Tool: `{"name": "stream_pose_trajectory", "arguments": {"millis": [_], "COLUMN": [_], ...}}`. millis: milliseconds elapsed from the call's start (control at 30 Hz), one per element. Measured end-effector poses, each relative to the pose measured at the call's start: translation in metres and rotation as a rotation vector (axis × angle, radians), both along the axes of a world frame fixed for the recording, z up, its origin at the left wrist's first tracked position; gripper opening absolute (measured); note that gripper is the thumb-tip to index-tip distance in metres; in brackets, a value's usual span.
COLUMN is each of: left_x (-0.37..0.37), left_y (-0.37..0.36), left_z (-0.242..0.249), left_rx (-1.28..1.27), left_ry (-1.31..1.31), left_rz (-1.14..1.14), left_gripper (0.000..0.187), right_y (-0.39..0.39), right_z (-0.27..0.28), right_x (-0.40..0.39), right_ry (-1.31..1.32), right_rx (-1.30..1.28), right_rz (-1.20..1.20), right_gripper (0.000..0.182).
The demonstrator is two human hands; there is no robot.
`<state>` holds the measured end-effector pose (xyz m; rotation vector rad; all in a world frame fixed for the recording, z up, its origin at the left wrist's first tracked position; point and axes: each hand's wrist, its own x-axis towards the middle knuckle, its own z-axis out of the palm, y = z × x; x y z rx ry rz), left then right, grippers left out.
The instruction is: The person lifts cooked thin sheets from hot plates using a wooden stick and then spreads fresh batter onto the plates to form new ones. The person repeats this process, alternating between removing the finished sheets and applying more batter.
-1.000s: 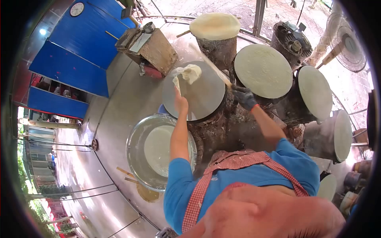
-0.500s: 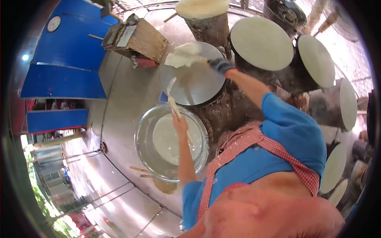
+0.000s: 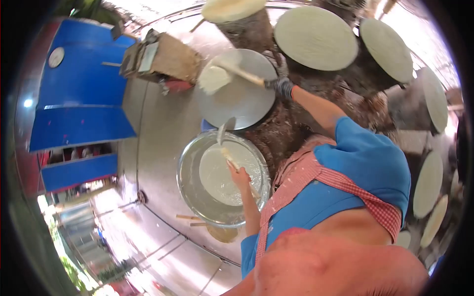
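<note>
My left hand (image 3: pixel 239 175) is closed round the wooden handle of a ladle (image 3: pixel 225 130), whose metal bowl is over the near edge of a round griddle (image 3: pixel 247 106). Below it, a wide metal basin (image 3: pixel 186 190) contains pale batter (image 3: pixel 222 182). In a dark glove, my right hand (image 3: pixel 284 88) grips the wooden handle of a spatula (image 3: pixel 242 73) that reaches across the griddle. A pale patch of batter (image 3: pixel 213 80) lies by the spatula's far end, on the griddle's upper left.
Several round griddles coated with pale batter stand at the right, including a large one (image 3: pixel 316 38) and another (image 3: pixel 386 50). A cardboard box (image 3: pixel 177 56) is beyond the griddle. Blue panels (image 3: pixel 81 74) are at the left. Wooden sticks (image 3: pixel 190 217) lie beside the basin.
My right hand has drawn slightly back, and the spatula now lies across the griddle. The batter there forms a more compact patch. The ladle has tipped and sits lower over the basin. The view has shifted.
</note>
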<state>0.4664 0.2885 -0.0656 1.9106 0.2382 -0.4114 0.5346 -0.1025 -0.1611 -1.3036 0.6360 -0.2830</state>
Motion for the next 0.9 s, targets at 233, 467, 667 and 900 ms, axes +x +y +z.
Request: {"name": "stream_pose_trajectory", "arguments": {"millis": [233,467,667,900], "left_x": [-0.017,-0.044,-0.087,-0.111], "left_y": [-0.007,-0.044,-0.042,-0.059], "left_z": [0.0,0.021,0.021,0.051], "left_rx": [-0.066,-0.252,-0.396,-0.473], "left_ry": [-0.005,0.287,0.437,0.298], "left_rz": [0.061,0.382,0.455,0.572], "left_gripper": [0.071,0.07,0.051,0.05], "right_y": [-0.052,-0.05,-0.107,-0.11], "right_z": [0.035,-0.013,0.033,0.004], "right_x": [0.006,0.033,0.088,0.075], "right_ry": [0.03,-0.395,0.272,0.08], "right_rx": [0.103,-0.513,0.183,-0.061], "right_rz": [0.33,0.696,0.469,0.943], "right_gripper": [0.029,0.027,0.026,0.018]}}
